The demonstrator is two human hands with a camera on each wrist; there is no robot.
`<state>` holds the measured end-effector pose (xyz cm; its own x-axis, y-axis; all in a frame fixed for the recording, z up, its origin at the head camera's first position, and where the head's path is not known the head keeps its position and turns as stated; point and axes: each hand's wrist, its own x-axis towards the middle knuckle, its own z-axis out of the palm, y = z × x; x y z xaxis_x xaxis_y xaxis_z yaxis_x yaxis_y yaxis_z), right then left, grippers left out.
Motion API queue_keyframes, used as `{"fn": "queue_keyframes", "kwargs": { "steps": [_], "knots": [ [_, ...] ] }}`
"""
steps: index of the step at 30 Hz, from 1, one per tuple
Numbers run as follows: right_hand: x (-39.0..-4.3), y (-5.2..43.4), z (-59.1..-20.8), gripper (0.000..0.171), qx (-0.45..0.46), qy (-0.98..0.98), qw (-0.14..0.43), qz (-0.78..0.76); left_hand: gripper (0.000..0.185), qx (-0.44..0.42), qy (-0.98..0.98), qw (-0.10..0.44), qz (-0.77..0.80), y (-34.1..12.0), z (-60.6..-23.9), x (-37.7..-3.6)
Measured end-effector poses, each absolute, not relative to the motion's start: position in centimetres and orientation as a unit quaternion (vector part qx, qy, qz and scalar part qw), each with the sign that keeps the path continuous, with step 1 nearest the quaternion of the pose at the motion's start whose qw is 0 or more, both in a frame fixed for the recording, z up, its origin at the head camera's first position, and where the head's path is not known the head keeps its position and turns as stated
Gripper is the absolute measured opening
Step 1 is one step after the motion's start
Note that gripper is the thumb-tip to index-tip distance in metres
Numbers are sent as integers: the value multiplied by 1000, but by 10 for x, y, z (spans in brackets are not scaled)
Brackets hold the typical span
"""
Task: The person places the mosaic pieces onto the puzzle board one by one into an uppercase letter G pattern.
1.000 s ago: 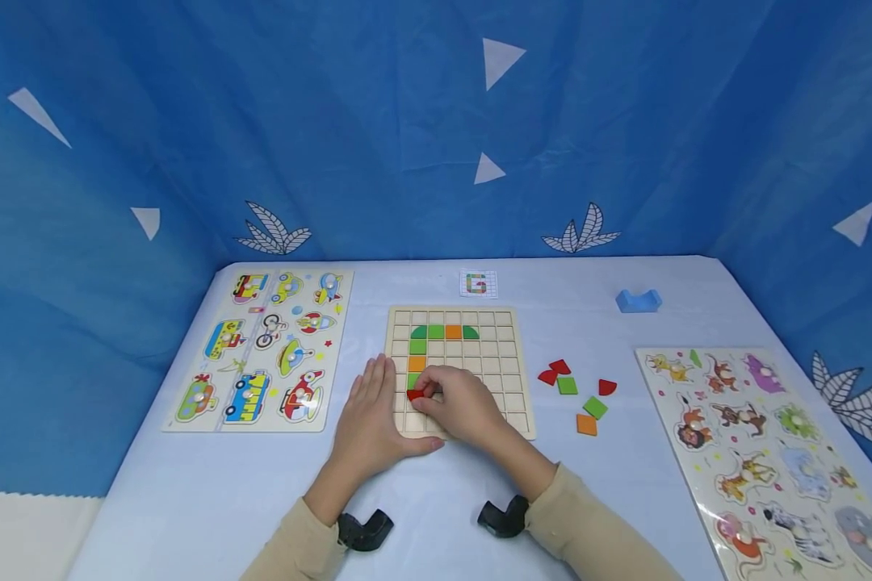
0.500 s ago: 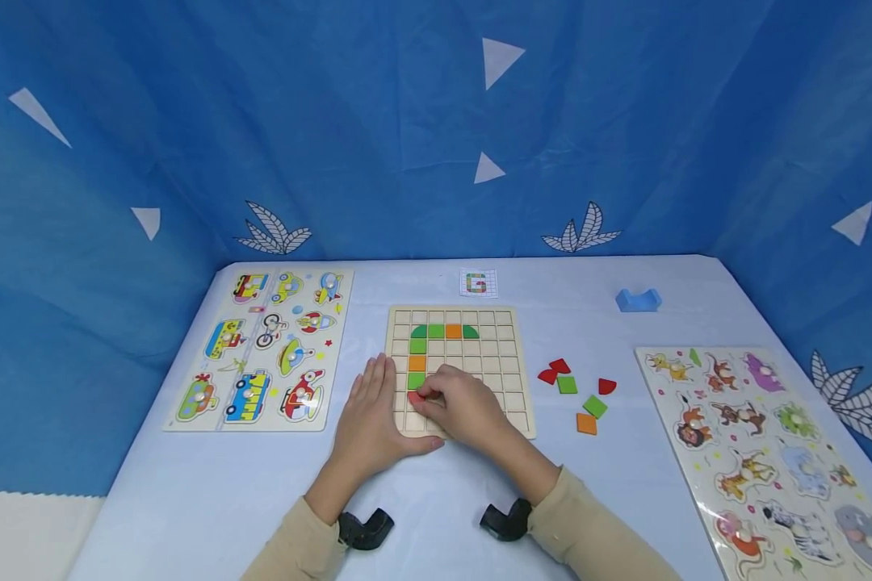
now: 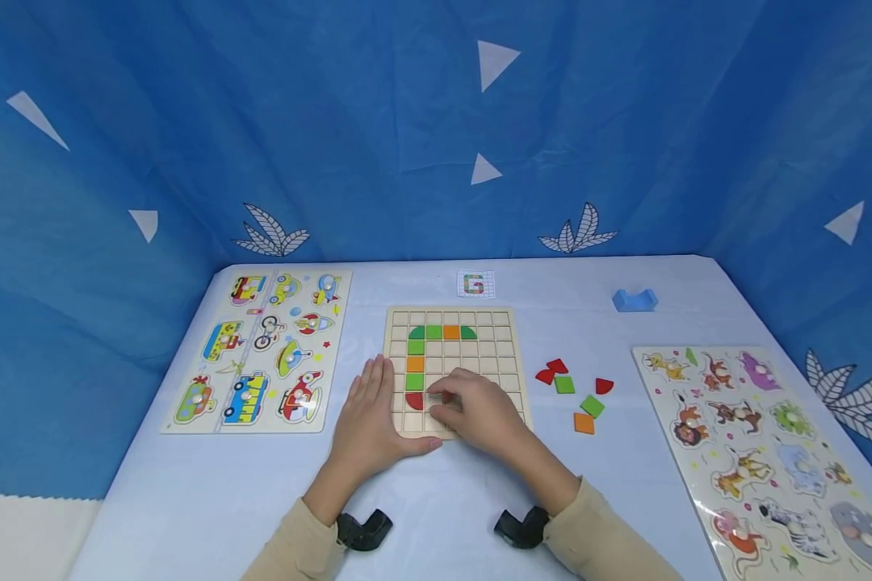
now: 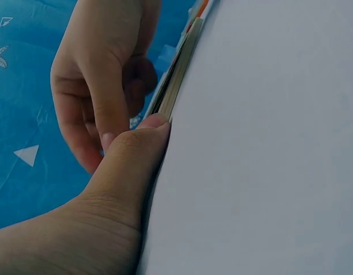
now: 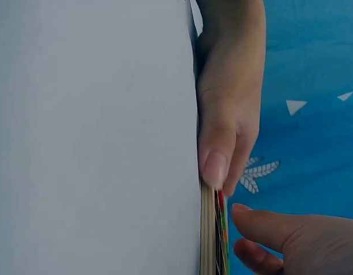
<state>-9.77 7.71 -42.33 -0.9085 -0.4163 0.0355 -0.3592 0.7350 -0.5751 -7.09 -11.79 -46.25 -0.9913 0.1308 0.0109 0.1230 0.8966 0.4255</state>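
Note:
A wooden grid board (image 3: 505, 353) lies mid-table with green and orange pieces set in it. A red quarter-round piece (image 3: 414, 400) sits in a cell near its lower left. My left hand (image 3: 369, 413) lies flat beside the board's left side. Its thumb (image 4: 136, 166) touches the board's front edge (image 4: 177, 86). My right hand (image 3: 475, 410) hovers over the board's lower middle, just right of the red piece, with loosely bent fingers holding nothing. In the right wrist view the right hand's fingers (image 5: 285, 235) sit apart from the board edge (image 5: 208, 235).
Loose red (image 3: 552, 371), green (image 3: 593, 406) and orange (image 3: 584, 423) pieces lie right of the board. A small pattern card (image 3: 475, 283) and a blue block (image 3: 635, 300) sit farther back. A vehicle puzzle (image 3: 262, 347) is at the left, an animal puzzle (image 3: 756, 452) at the right.
The right hand set the red piece into the board, let go of it and drew back to the right. The left hand has stayed in place.

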Motion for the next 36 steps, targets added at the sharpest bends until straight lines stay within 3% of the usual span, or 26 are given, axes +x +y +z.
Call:
{"fn": "queue_keyframes", "kwargs": {
  "steps": [19,26,36],
  "knots": [
    [-104,203,-421,43,-36,966,6,-257,139,66,971,10,230,-118,-462,-70],
    [-107,225,-427,49,-6,968,27,-248,139,62,971,15,228,-118,-459,-70],
    [-109,231,-434,35,-3,963,36,-267,139,64,973,18,223,-118,-462,-72]
  ]
}}
